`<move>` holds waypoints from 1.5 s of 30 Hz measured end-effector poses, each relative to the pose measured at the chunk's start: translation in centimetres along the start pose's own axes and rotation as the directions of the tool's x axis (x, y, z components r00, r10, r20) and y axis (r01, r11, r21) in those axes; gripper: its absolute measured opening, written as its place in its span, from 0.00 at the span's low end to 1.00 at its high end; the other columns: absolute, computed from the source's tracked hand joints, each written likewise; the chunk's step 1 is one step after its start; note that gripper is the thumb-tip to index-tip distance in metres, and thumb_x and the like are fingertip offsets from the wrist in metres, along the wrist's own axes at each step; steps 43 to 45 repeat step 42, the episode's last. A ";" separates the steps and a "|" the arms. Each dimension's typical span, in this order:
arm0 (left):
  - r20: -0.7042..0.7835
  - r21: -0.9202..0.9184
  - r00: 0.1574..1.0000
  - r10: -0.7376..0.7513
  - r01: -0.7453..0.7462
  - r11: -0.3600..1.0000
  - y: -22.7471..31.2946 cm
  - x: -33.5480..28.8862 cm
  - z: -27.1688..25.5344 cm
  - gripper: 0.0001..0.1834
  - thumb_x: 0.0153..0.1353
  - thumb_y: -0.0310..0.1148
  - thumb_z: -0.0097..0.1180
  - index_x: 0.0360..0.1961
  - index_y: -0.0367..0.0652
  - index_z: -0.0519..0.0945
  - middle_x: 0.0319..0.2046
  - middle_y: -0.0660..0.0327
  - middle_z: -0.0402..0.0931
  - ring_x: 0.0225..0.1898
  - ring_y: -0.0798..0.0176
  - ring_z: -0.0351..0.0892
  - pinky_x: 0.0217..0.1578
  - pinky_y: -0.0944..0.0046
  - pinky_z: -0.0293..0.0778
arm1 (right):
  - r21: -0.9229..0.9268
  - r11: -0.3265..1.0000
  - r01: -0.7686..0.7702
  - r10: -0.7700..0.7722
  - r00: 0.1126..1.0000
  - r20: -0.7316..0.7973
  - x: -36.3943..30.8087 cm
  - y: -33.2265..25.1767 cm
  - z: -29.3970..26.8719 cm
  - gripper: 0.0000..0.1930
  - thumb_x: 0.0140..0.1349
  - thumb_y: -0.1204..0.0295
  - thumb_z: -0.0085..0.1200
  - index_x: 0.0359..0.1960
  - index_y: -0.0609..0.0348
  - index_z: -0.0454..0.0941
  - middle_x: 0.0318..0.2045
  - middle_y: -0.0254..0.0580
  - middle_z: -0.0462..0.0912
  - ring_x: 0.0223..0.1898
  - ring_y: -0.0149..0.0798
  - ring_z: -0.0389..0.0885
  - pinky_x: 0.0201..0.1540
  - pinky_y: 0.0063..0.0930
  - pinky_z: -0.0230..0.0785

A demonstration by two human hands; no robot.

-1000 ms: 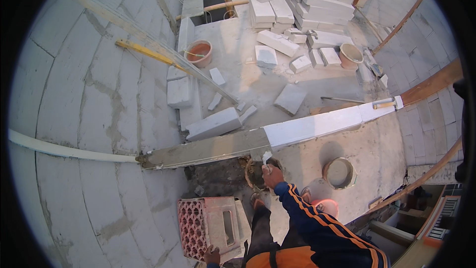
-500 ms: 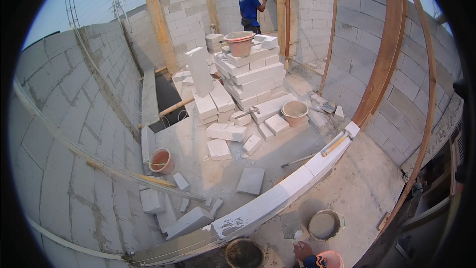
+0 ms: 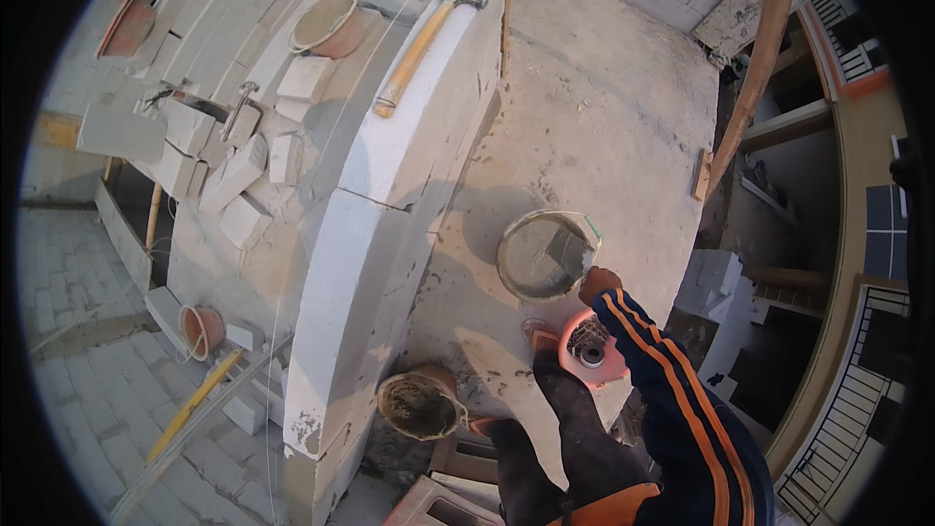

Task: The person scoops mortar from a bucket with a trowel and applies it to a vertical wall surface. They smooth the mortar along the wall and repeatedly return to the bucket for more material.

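My right hand [image 3: 600, 282] is closed around the handle end of a flat, square-bladed trowel [image 3: 568, 249]. The trowel's grey blade lies over the bucket [image 3: 503, 278] of wet grey mortar that stands on the floor, and its edge seems to dip into the mix. Below that hand sits a pink tub [image 3: 612, 366] with a dark coil and loose bits inside. To the left runs a low wall of white blocks [image 3: 336, 263], with a hammer [image 3: 419, 54] lying on its top. My left hand is out of the picture.
A second bucket [image 3: 460, 419] with dark mortar residue stands between the wall and my feet. Across the wall are stacked blocks [image 3: 229, 24], loose blocks and more buckets [image 3: 341, 37]. At the right the slab ends in a drop beside a curved timber [image 3: 755, 88].
My view has swung down and to the right, toward the buckets and my legs. The trowel has gone from beside the mortar bucket to over it, in my right hand.
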State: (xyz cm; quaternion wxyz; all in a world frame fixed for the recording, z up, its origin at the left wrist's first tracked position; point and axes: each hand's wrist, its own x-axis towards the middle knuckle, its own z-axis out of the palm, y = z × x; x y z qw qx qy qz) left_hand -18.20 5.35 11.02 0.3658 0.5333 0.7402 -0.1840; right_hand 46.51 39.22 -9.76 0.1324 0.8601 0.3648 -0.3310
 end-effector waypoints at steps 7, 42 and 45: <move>0.077 0.165 0.990 -0.119 0.105 0.981 1.8 -1.7 0.2 0.21 0.66 0.39 0.51 0.50 0.31 0.78 0.49 0.43 0.78 0.49 0.43 0.78 0.52 0.52 0.74 | -0.002 0.998 0.059 -0.058 0.993 0.102 8.8 -2.9 8.5 0.13 0.50 0.63 0.58 0.31 0.60 0.84 0.32 0.54 0.85 0.39 0.52 0.85 0.44 0.40 0.78; -0.024 -0.802 0.814 -0.581 0.331 0.496 -9.1 -9.2 -1.1 0.29 0.52 0.42 0.60 0.55 0.40 0.77 0.49 0.46 0.79 0.52 0.48 0.79 0.54 0.57 0.72 | 0.080 0.200 0.977 -0.934 0.214 -0.285 -37.6 -32.0 -4.7 0.20 0.49 0.69 0.60 0.45 0.61 0.80 0.37 0.57 0.83 0.40 0.51 0.84 0.45 0.40 0.74; -0.024 -0.802 0.814 -0.581 0.331 0.496 -9.1 -9.2 -1.1 0.29 0.52 0.42 0.60 0.55 0.40 0.77 0.49 0.46 0.79 0.52 0.48 0.79 0.54 0.57 0.72 | 0.080 0.200 0.977 -0.934 0.214 -0.285 -37.6 -32.0 -4.7 0.20 0.49 0.69 0.60 0.45 0.61 0.80 0.37 0.57 0.83 0.40 0.51 0.84 0.45 0.40 0.74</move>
